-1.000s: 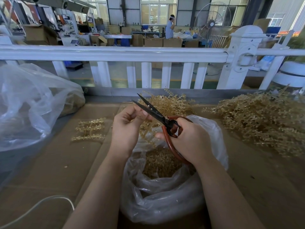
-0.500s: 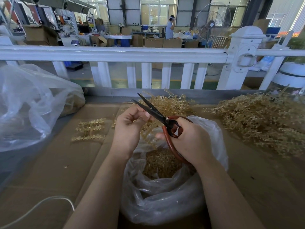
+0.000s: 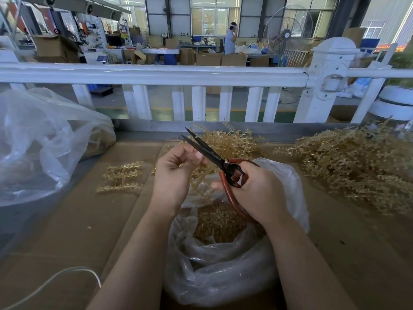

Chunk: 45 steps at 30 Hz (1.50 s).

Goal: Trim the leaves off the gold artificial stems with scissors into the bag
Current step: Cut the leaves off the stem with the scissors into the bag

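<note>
My left hand pinches a gold artificial stem over the clear plastic bag, which holds a heap of cut gold leaves. My right hand grips black-bladed scissors by their red-brown handles. The blades are apart, pointing up and left, just beside my left thumb. Most of the stem is hidden behind my left hand.
A large pile of gold stems lies at the right, another clump behind the scissors. Trimmed stems lie left on the cardboard surface. A big clear bag fills the far left. A white railing bounds the back.
The hands stay nearly in place. My left hand has shifted slightly right and up toward the blades; the scissor blades remain apart.
</note>
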Motion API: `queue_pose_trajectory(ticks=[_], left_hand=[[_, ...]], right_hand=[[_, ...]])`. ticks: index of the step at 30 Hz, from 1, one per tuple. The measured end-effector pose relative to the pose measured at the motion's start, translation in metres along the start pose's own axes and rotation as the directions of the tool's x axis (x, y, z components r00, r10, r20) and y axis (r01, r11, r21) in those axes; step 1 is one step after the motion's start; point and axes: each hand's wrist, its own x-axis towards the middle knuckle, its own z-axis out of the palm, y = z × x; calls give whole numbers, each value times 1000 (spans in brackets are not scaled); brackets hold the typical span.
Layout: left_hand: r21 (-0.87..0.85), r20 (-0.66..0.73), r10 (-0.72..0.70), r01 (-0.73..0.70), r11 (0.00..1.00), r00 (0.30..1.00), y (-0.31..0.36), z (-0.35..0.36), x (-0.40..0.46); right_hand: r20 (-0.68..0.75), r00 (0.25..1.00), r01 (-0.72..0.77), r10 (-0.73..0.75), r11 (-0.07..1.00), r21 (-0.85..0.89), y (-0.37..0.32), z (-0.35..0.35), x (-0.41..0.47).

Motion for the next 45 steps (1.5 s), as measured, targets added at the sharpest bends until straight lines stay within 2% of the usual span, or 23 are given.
queue_pose_trajectory(ticks=[3, 6, 9, 18, 20, 24, 26, 28, 31, 34, 38, 42, 45], left_hand=[[-53, -45, -32, 30, 998, 998, -1, 0, 1], [-84, -82, -94, 87, 993, 992, -1, 1, 1], [-68, -78, -128, 123, 990, 989, 0, 2, 1], [22, 64, -60, 59, 998, 996, 0, 6, -2], [33, 42, -84, 82, 996, 996, -3, 4, -2], [-3, -20, -275, 275, 961, 961, -4, -2, 0], [-15, 44, -387, 388, 922, 921, -4, -4, 1], [13, 173, -456, 460, 888, 873, -2, -4, 0], [41, 301, -461, 471, 881, 835, -1, -3, -2], [-98, 353, -434, 494, 864, 829, 0, -5, -1], [-289, 417, -434, 570, 769, 798, 1, -3, -2], [-217, 446, -476, 607, 764, 758, 5, 1, -5], [-196, 413, -476, 586, 786, 776, 5, 3, -4]], right_hand=[[24, 996, -89, 87, 988, 123, -4, -2, 0], [62, 982, -187, 177, 917, 352, -8, -5, 2], [87, 975, -219, 203, 851, 477, -9, -6, 3], [206, 948, -316, 244, 807, 499, -10, -3, 8], [214, 929, -369, 301, 735, 569, -11, -3, 9], [233, 906, -400, 353, 535, 744, -8, -11, 10], [248, 906, -394, 344, 468, 791, -5, -14, 9], [247, 912, -378, 328, 434, 818, -4, -14, 7], [242, 916, -363, 319, 406, 839, -2, -14, 6], [250, 919, -353, 305, 354, 866, -3, -15, 5], [239, 923, -341, 302, 352, 872, -4, -15, 5], [201, 943, -297, 265, 398, 868, -6, -15, 5], [186, 946, -287, 267, 418, 862, -7, -14, 5]])
